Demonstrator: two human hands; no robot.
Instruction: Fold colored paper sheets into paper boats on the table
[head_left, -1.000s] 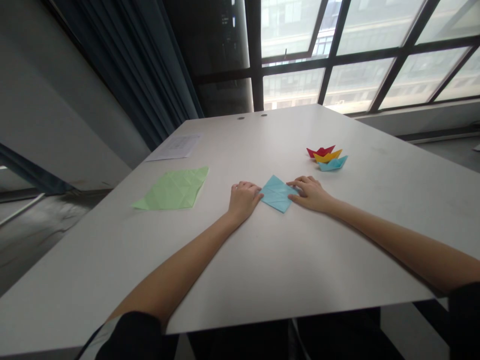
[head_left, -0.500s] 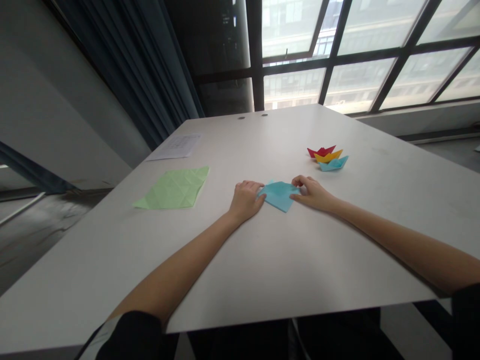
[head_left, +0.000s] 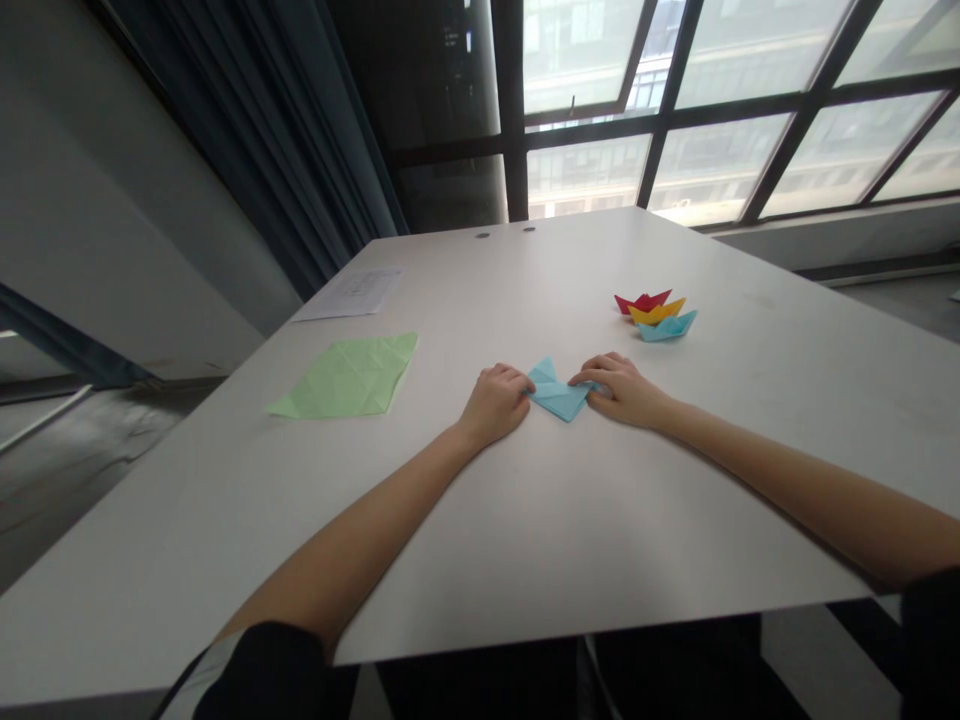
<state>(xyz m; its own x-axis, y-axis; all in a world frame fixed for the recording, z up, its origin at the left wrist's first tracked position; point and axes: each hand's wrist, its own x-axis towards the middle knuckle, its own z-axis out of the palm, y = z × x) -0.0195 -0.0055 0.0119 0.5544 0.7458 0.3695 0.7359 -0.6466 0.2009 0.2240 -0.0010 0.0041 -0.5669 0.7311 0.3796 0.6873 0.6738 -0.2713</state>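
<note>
Between my hands a folded piece of light blue paper [head_left: 559, 394] lies on the white table, one pointed corner turned away from me and another towards me. My left hand [head_left: 497, 400] pinches its left corner, thumb and fingers closed on the edge. At the right corner my right hand [head_left: 624, 390] grips the paper, with the index finger lying over the top layer and the thumb by the near edge. The fingers hide both side corners.
Three folded paper boats, red [head_left: 643, 302], yellow [head_left: 657, 313] and blue [head_left: 667, 327], stand close together beyond my right hand. A creased green paper sheet [head_left: 349, 377] lies to the left. Behind it is a printed white sheet [head_left: 352, 294]. The table [head_left: 585, 530] reaches towards the windows.
The raised upper layer of the blue paper has come down flatter, and its far point now shows more. My right hand's fingers have shifted left over the paper.
</note>
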